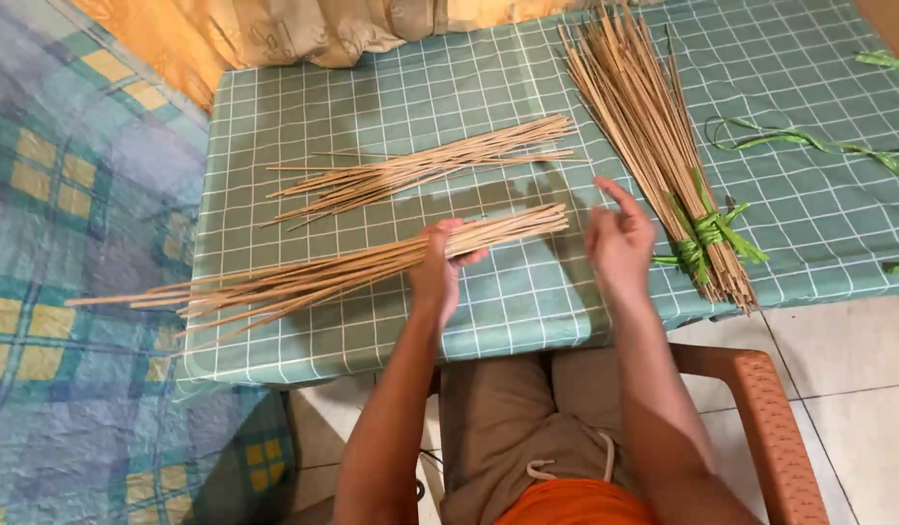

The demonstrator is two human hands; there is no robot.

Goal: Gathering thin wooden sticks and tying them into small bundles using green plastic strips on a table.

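My left hand (438,267) grips a bundle of thin tan sticks (313,274) held lengthwise just above the table, its loose ends fanning out past the left edge. My right hand (620,238) hovers a little to the right, fingers spread and holding nothing, close to the bundle's squared-off end. A second loose pile of sticks (425,167) lies farther back on the table. To the right lies a large sheaf of sticks (654,126) tied near its lower end with a green strip (707,233).
The table carries a green checked cloth (372,97). Loose green strips (819,146) lie at the right. I sit in a brown plastic chair (770,418) on a tiled floor. A patterned blue mat (70,243) covers the left; orange fabric (245,34) lies behind.
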